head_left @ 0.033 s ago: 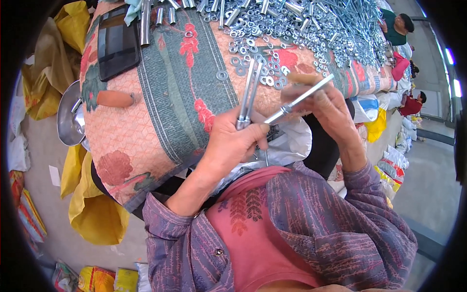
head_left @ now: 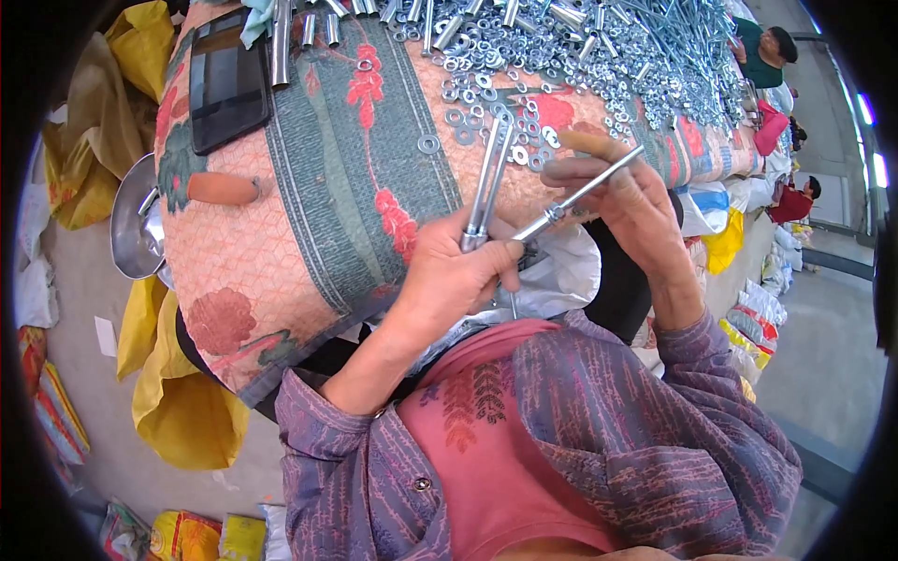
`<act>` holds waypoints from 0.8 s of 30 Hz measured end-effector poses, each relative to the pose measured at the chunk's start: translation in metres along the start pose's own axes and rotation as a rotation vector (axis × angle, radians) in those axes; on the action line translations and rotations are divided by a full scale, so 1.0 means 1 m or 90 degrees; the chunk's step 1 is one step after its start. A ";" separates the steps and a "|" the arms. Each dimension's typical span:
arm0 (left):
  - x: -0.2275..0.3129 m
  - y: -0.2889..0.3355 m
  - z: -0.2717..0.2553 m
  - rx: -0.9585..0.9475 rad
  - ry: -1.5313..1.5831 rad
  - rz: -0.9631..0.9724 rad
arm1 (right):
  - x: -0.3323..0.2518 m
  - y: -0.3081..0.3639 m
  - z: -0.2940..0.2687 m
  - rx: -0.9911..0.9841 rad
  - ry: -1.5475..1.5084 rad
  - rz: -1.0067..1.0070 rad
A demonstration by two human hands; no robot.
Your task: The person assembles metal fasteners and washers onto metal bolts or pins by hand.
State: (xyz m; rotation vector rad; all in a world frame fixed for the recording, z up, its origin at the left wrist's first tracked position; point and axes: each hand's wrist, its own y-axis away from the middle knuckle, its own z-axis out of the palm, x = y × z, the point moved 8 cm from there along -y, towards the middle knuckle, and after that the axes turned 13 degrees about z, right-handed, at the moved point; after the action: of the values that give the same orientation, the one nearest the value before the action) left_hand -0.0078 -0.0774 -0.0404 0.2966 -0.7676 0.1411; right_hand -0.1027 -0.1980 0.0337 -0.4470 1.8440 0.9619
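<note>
My left hand [head_left: 444, 271] is closed around several long metal expansion bolts. Two of them, a pair of upright bolts [head_left: 487, 178], point away from me side by side. A third expansion bolt [head_left: 538, 224] slants up to the right from between the thumb and fingers, with a nut and washer partway along its rod. My right hand [head_left: 636, 201] is at that bolt's far end, thumb on one side of the rod and fingers behind it. An orange-yellow finger cover [head_left: 591, 144] sits on one fingertip. Loose flat washers [head_left: 548, 137] lie on the cloth just beyond.
A flowered cloth [head_left: 253, 271] covers the table. Nuts, sleeves and rods form a large pile [head_left: 580, 56] at the far side. To the left are a black tablet [head_left: 229, 89], an orange-brown cylindrical piece [head_left: 223, 189] and a metal bowl [head_left: 131, 224]. Yellow sacks [head_left: 192, 402] stand on the floor.
My right fingers, blurred before, have spread slightly at the slanted bolt's end. The upright pair in my left hand has tilted a little to the right.
</note>
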 end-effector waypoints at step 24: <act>0.008 0.018 0.025 -0.092 -0.687 0.462 | 0.062 0.019 0.018 0.105 -0.131 0.191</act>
State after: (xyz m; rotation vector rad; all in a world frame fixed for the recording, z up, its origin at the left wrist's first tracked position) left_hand -0.0230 -0.0683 -0.0144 -0.0928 -1.9331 0.6351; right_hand -0.1332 -0.1652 -0.0163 0.0318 1.8122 1.0032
